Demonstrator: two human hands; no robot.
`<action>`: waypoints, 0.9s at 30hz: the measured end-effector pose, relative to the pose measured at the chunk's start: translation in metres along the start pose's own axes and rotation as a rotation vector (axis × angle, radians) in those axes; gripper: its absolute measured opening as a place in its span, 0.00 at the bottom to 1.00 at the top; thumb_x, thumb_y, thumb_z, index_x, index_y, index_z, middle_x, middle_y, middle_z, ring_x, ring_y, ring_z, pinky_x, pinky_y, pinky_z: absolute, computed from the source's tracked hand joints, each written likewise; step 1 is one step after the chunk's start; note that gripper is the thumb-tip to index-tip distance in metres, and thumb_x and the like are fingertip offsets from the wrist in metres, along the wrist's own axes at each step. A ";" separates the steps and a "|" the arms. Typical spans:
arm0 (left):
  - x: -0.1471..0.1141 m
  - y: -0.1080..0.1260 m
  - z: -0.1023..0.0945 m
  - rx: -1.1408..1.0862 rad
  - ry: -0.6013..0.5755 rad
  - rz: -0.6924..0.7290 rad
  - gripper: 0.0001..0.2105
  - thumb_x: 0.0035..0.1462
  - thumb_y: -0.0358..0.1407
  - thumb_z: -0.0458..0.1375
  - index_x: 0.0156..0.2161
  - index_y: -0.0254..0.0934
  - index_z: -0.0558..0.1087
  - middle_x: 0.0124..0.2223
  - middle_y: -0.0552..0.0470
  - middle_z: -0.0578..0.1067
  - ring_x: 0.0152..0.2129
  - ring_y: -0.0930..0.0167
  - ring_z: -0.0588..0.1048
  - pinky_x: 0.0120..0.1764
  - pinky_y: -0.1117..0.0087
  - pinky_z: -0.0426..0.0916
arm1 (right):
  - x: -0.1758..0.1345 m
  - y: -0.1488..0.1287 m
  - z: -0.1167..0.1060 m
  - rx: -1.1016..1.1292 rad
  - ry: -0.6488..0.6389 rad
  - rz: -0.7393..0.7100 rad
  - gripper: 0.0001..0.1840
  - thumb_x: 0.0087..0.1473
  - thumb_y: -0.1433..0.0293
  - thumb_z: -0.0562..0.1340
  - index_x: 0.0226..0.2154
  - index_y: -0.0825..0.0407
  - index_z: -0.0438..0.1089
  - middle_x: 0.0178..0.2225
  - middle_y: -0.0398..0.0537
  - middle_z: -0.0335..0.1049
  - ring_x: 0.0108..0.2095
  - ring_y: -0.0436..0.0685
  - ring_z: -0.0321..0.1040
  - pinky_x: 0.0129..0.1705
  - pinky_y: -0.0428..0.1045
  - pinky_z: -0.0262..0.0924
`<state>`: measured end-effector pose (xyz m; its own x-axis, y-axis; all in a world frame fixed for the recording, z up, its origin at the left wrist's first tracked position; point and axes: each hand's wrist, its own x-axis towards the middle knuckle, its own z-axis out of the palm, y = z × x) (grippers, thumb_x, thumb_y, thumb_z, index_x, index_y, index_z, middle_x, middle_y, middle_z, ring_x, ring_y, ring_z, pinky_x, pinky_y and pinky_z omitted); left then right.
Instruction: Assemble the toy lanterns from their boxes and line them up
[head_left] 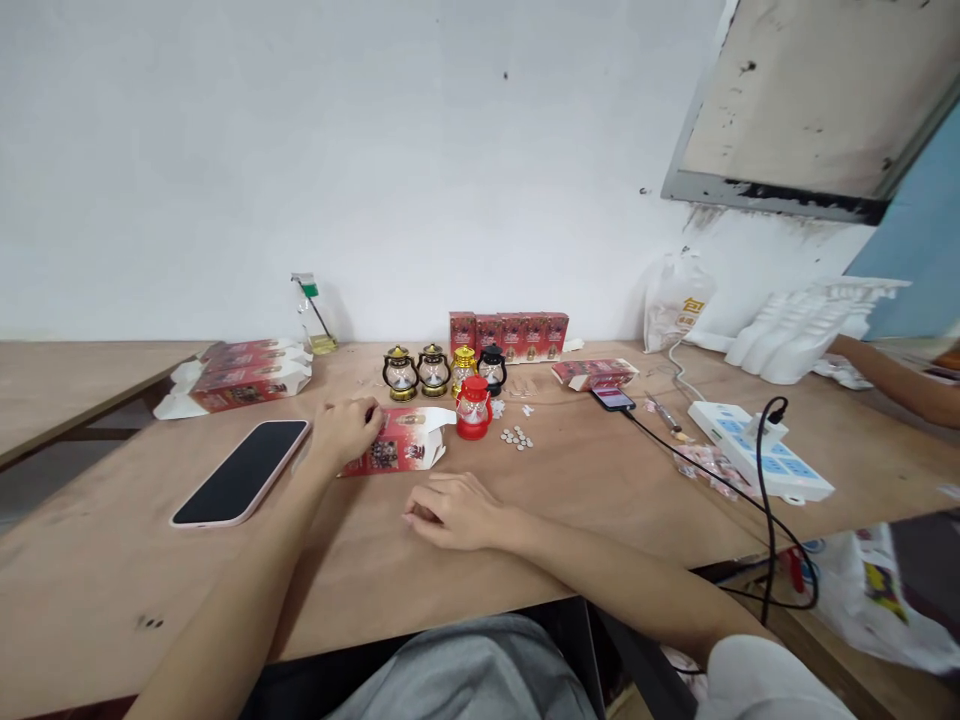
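My left hand (pixel 345 435) is closed at the left end of a red printed cardboard box (pixel 405 442), which lies on the table with its white flaps open to the right. Nearer to me, my right hand (pixel 454 510) rests on the tabletop with loosely curled fingers and nothing visible in them. Just beyond the box flaps a small red lantern (pixel 473 410) stands upright. Behind it are two bronze-black lanterns (pixel 400 375), a gold lantern (pixel 463 370) and a black lantern (pixel 492 370). Small button cells (pixel 517 438) lie scattered right of the red lantern.
Left of my hand lies a large phone (pixel 244 472). Open red boxes (pixel 244 378) are at the far left; upright boxes (pixel 517 338) line the wall. On the right are a cabled phone (pixel 613 399), a power strip (pixel 757 455), white moulded pieces (pixel 795 325) and another person's arm (pixel 900 380).
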<state>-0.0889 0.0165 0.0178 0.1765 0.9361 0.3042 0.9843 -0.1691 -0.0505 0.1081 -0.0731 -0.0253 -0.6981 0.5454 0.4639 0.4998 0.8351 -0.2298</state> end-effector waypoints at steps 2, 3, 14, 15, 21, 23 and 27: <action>0.000 -0.004 -0.002 0.038 -0.041 -0.004 0.20 0.56 0.42 0.39 0.33 0.37 0.73 0.36 0.42 0.78 0.35 0.58 0.75 0.39 0.59 0.61 | 0.001 0.002 -0.001 -0.059 0.090 -0.033 0.08 0.55 0.69 0.54 0.32 0.52 0.67 0.28 0.44 0.69 0.32 0.51 0.63 0.35 0.45 0.55; -0.001 -0.006 -0.003 0.051 -0.059 -0.009 0.21 0.56 0.43 0.39 0.32 0.37 0.73 0.36 0.42 0.78 0.35 0.58 0.75 0.38 0.59 0.62 | 0.001 0.003 -0.003 -0.083 0.129 -0.035 0.08 0.56 0.69 0.53 0.32 0.53 0.67 0.29 0.46 0.69 0.33 0.52 0.63 0.36 0.45 0.55; -0.003 -0.005 0.025 0.105 -0.076 0.084 0.20 0.59 0.39 0.38 0.46 0.34 0.67 0.47 0.40 0.71 0.44 0.58 0.69 0.43 0.54 0.60 | 0.002 0.015 -0.003 -0.199 -0.045 0.075 0.33 0.58 0.55 0.49 0.59 0.59 0.49 0.62 0.57 0.46 0.63 0.62 0.40 0.63 0.60 0.36; -0.003 -0.003 0.028 0.124 -0.067 0.102 0.20 0.59 0.39 0.38 0.47 0.33 0.66 0.48 0.40 0.70 0.44 0.58 0.68 0.43 0.53 0.60 | 0.001 0.016 -0.001 -0.182 -0.090 0.105 0.35 0.58 0.54 0.48 0.60 0.59 0.48 0.63 0.57 0.45 0.63 0.63 0.40 0.62 0.62 0.36; -0.006 0.005 0.023 0.084 -0.056 0.151 0.19 0.61 0.39 0.38 0.48 0.34 0.66 0.49 0.40 0.70 0.45 0.58 0.68 0.46 0.52 0.57 | 0.000 0.020 0.002 -0.092 -0.200 0.197 0.39 0.56 0.49 0.47 0.61 0.56 0.45 0.64 0.55 0.42 0.64 0.68 0.36 0.61 0.65 0.38; -0.008 0.007 0.011 -0.046 -0.087 0.164 0.20 0.61 0.42 0.37 0.49 0.37 0.65 0.50 0.42 0.70 0.48 0.60 0.67 0.49 0.52 0.56 | 0.001 0.020 0.003 -0.085 -0.173 0.204 0.39 0.56 0.50 0.49 0.62 0.56 0.44 0.64 0.55 0.40 0.64 0.67 0.36 0.61 0.65 0.39; -0.020 0.011 -0.011 -0.217 -0.140 0.274 0.27 0.57 0.53 0.41 0.56 0.40 0.58 0.57 0.44 0.65 0.53 0.60 0.63 0.53 0.53 0.54 | 0.002 0.019 0.004 -0.103 -0.005 0.224 0.35 0.57 0.56 0.51 0.61 0.57 0.45 0.64 0.58 0.38 0.64 0.65 0.35 0.61 0.64 0.42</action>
<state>-0.0816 -0.0078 0.0211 0.4465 0.8777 0.1741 0.8794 -0.4664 0.0955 0.1139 -0.0559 -0.0322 -0.5665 0.7165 0.4072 0.6917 0.6820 -0.2377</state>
